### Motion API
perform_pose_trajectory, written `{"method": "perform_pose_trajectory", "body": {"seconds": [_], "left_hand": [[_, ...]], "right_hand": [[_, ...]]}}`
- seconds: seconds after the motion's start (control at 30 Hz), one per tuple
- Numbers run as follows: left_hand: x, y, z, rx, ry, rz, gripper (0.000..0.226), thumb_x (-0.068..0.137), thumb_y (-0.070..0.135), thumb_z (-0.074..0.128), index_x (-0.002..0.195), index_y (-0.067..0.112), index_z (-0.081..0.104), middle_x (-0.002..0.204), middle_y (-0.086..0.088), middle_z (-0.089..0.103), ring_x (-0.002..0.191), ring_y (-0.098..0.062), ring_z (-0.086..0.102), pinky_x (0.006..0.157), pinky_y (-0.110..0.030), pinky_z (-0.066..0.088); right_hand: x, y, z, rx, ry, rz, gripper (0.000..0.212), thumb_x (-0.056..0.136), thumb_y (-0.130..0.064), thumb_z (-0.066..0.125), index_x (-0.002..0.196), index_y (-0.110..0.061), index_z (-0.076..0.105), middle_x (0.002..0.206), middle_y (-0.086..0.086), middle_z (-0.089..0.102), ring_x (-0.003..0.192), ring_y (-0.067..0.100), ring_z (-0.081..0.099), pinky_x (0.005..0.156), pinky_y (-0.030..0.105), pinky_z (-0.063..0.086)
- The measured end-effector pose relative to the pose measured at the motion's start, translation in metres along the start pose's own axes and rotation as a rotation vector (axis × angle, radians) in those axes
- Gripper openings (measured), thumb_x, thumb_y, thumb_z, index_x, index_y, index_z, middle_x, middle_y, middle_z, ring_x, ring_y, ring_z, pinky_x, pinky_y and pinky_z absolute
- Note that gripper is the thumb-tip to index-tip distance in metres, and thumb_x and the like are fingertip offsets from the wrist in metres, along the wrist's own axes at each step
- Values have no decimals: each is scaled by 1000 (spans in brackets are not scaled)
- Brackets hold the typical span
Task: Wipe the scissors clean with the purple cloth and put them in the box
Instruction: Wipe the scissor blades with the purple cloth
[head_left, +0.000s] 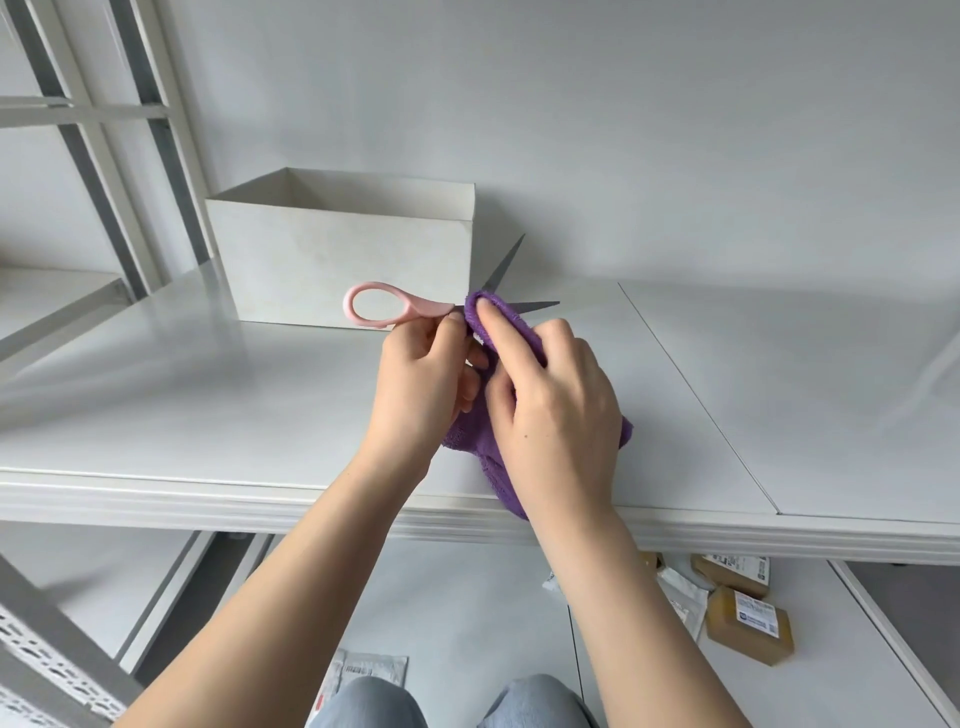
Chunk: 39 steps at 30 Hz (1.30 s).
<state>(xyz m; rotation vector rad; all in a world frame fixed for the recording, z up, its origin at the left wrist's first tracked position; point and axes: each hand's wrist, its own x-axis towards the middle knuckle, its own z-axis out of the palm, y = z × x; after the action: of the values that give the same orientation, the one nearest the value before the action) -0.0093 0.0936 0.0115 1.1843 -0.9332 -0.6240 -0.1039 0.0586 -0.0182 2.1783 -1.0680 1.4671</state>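
- Sitting nearest the camera are two knees in pale blue denim (540, 701), with brown labelled parcels (750, 626) and a flat white packet (371, 670) lying on the floor under the table edge.
- Both bare forearms reach up and forward over the front rim of the white table (208, 415).
- Right hand (550, 405): its grip is curled round the purple cloth (485, 322), thumb and forefinger pinching a fold of it over the scissors just past the pivot; the rest of the cloth hangs down below the palm toward the table's rim.
- Left hand (421, 384): its grip is pinched on the scissors (395, 309) at the pink handle, fingers bent, with one pink loop sticking out free to the left.
- Scissors are held in the air above the table, blades spread apart, both grey tips showing beyond the cloth, one angled up and one pointing right.
- Just behind them stands the open white box (337, 260), on the table against the wall; the scissors are outside it.
- White metal shelving (104, 156) rises at far left.
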Motion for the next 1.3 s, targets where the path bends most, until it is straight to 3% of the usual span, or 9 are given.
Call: {"method": "perform_pose_trajectory", "body": {"seconds": [0.3,0.5,0.63,0.77,1.0,1.17,1.3], "left_hand": [[3,-2,-4,72,-33,87,34,101,11,41,67,7,46,46,11,42,37,-8,31,39,-16,28],[6,-4,-4,101,-51,87,33,100,12,40,86,-14,55,53,3,44,39,-12,32,41,-19,27],[5,-2,-3,94,-51,73,29,101,12,40,82,-4,56,52,5,44,39,-11,32,41,-18,28],[7,-2,-4,89,-51,46,36,100,12,41,64,7,44,47,8,44,38,-11,31,39,-18,27],[7,-2,-7,114,-105,39,29,100,11,40,85,-8,56,59,-1,47,39,-12,32,39,-17,27],[4,-3,-6,111,-81,30,28,100,11,40,80,-1,55,58,-1,46,38,-12,31,41,-19,27],[4,-5,-8,119,-62,31,35,100,12,41,65,9,44,53,3,45,38,-11,32,40,-19,27]], "right_hand": [[2,0,1,-60,-20,34,51,87,-11,38,128,-27,63,80,6,52,63,26,46,50,34,38],[1,3,2,-74,-4,80,49,87,-9,42,129,-25,63,80,7,51,62,26,47,51,33,39],[-1,2,2,-47,-6,95,49,87,-10,42,130,-23,62,83,7,53,64,27,49,53,35,42],[-4,-1,3,7,-24,32,49,88,-9,41,129,-24,63,82,7,54,64,27,50,51,35,43],[0,7,5,-64,-10,78,50,87,-10,39,129,-25,63,79,7,49,61,26,45,50,34,38],[-1,1,6,-71,-4,131,49,87,-11,40,128,-24,64,80,7,51,61,25,46,51,33,38],[-5,-5,7,-48,-30,43,49,87,-10,40,128,-22,64,79,7,49,61,25,46,51,33,38]]}}
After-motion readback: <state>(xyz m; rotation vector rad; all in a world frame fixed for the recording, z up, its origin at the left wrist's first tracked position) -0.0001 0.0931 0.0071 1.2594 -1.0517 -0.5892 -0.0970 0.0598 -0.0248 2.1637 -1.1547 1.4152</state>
